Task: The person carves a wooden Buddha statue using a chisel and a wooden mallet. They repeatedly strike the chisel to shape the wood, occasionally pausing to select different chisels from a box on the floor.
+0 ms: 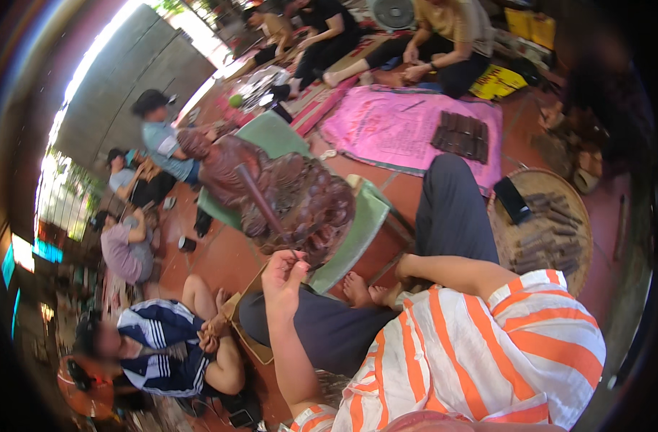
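Note:
My left hand [284, 273] is raised beside the lower edge of a dark red-brown carved wooden statue [300, 191] of a seated figure. Thumb and fingers pinch the thin dark end of what looks like a wooden-handled chisel [260, 198]. Its thick brown handle slants up in front of the statue. The statue lies tilted back on a green stand [361, 237]. My right hand [406, 268] is low by my bare feet [357, 289], its forearm crossing from the right. Its fingers are mostly hidden behind my striped shirt, so their state does not show.
To the right, a round woven tray [584, 248] holds several wooden-handled tools and a black phone [512, 200]. More tools [460, 137] lie on a pink cloth [386, 129]. A person in a dark blue jacket [163, 353] sits close on the left; others sit farther off.

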Action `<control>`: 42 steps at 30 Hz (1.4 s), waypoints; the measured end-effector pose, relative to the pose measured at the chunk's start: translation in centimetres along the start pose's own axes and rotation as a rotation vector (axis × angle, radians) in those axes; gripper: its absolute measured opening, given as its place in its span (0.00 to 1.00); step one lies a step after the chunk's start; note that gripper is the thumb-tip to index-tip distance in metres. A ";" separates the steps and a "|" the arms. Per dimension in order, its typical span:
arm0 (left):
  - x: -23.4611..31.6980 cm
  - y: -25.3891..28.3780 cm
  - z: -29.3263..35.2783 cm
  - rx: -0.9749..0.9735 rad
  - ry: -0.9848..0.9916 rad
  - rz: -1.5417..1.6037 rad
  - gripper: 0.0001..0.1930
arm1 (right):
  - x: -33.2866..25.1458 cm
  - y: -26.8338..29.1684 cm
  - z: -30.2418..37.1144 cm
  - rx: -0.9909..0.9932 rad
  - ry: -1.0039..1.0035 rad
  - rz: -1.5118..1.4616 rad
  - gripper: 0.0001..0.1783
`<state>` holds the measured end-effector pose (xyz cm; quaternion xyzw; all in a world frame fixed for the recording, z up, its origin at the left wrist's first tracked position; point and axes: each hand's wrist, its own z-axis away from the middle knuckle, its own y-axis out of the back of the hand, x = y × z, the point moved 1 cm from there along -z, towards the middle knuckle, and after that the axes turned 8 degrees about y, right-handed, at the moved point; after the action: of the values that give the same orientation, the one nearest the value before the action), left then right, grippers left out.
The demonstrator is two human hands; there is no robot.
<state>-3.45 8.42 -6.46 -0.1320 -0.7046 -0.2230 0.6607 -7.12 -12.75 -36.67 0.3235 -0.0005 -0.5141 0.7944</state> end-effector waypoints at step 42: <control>7.6 7.3 -16.5 0.402 -0.413 -0.232 0.07 | -0.9 38.0 26.3 1.235 1.010 -0.961 0.15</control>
<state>13.77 5.87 2.51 0.0401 -0.8643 -0.1213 0.4864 14.67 -15.54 4.00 0.8396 0.2059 -0.4946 0.0895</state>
